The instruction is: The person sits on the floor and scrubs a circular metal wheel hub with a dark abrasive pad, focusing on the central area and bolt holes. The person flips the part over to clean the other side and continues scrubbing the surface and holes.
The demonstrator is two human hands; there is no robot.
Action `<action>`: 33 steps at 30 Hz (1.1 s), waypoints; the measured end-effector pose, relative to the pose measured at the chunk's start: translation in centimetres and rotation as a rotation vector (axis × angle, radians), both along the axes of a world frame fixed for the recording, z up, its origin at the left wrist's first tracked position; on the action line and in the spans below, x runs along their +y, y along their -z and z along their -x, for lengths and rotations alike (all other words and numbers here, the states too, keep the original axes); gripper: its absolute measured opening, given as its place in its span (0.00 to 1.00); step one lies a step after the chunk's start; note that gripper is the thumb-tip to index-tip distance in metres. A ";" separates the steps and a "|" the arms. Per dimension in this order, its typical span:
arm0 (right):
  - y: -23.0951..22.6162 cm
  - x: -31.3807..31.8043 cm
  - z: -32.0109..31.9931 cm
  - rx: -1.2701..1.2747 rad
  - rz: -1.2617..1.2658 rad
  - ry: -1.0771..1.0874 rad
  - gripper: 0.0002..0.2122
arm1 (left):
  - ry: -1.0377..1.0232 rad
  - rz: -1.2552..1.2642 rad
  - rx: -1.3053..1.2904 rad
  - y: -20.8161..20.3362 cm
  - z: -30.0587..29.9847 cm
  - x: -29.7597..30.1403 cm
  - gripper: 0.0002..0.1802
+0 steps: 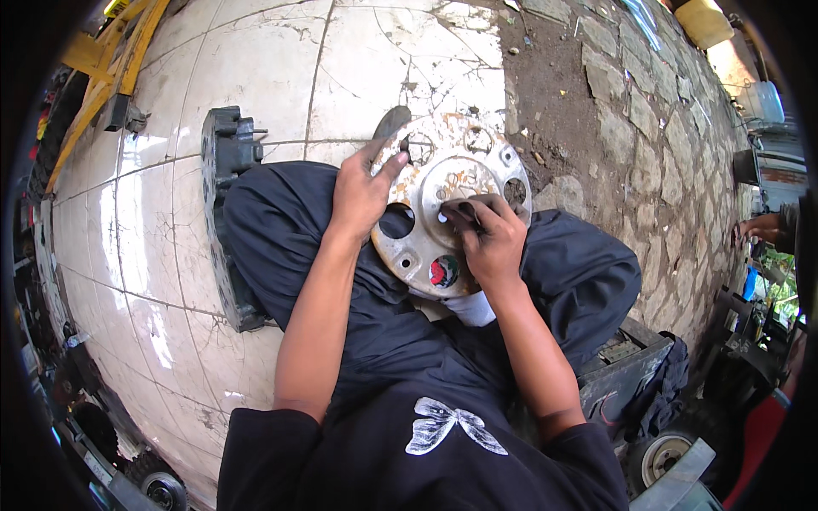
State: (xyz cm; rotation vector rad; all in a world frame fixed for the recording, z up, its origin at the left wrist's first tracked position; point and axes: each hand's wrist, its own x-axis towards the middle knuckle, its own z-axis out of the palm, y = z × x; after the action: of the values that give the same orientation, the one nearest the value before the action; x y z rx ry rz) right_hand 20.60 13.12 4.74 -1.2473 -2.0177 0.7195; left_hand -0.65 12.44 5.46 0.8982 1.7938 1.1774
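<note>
A round, worn metal disc with several large holes and rusty, peeling patches lies tilted over my lap. My left hand is closed on its upper left rim, with the thumb on the near face. At the raised centre of the disc, the fingers of my right hand are curled and pressed together against the face. Whatever may be between those fingertips is hidden. Through the lower hole a bit of red and dark material shows. Beside my left leg stands a dark, thick ribbed part with a stud sticking out.
A yellow metal frame stands on the tiled floor at the far left. Stone paving runs along the right. Another person's hand shows at the right edge. A grey box and a small wheel are near my right side.
</note>
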 end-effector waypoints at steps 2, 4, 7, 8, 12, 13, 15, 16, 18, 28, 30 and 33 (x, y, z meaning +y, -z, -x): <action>-0.8 0.5 0.7 -0.054 -0.015 -0.008 0.09 | 0.008 0.000 -0.139 0.5 0.3 -0.2 0.22; -0.5 1.4 2.6 0.018 -0.087 0.000 0.08 | 0.013 0.002 -0.173 0.8 0.5 -0.1 0.22; -0.7 1.8 3.6 0.004 -0.105 -0.005 0.09 | -0.005 0.028 -0.208 0.7 0.6 -0.2 0.23; -0.7 1.4 3.1 -0.010 -0.132 -0.013 0.09 | -0.015 0.034 -0.215 0.8 0.7 -0.2 0.23; 0.6 -0.5 0.5 0.090 0.032 0.060 0.08 | -0.018 0.013 -0.183 0.3 0.0 0.1 0.24; 0.4 -0.5 0.7 0.039 -0.023 0.044 0.08 | 0.005 0.043 -0.098 -0.1 0.2 -0.1 0.24; -0.5 0.9 2.0 -0.055 -0.143 0.026 0.08 | 0.011 0.015 -0.134 0.2 0.4 -0.4 0.24; -0.4 1.6 2.9 -0.069 -0.180 0.044 0.08 | 0.018 -0.002 -0.150 0.4 0.5 -0.4 0.24; -0.5 2.3 3.7 -0.023 -0.121 0.043 0.07 | 0.017 -0.004 -0.148 0.9 0.6 -0.2 0.24; -1.1 1.8 3.8 -0.034 -0.166 -0.036 0.09 | 0.007 -0.010 -0.122 1.0 0.4 -0.3 0.24; -1.3 1.4 3.8 -0.056 -0.113 -0.028 0.10 | 0.000 -0.017 -0.162 0.7 0.5 -0.2 0.23; -1.4 -0.7 1.5 -0.128 -0.096 -0.060 0.08 | -0.024 0.019 -0.146 0.3 0.7 -0.3 0.23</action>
State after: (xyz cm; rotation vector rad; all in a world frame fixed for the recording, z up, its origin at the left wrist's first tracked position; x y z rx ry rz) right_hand 19.06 12.44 6.09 -1.2091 -2.1751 0.5764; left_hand -1.34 12.18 5.21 0.7614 1.6995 1.2080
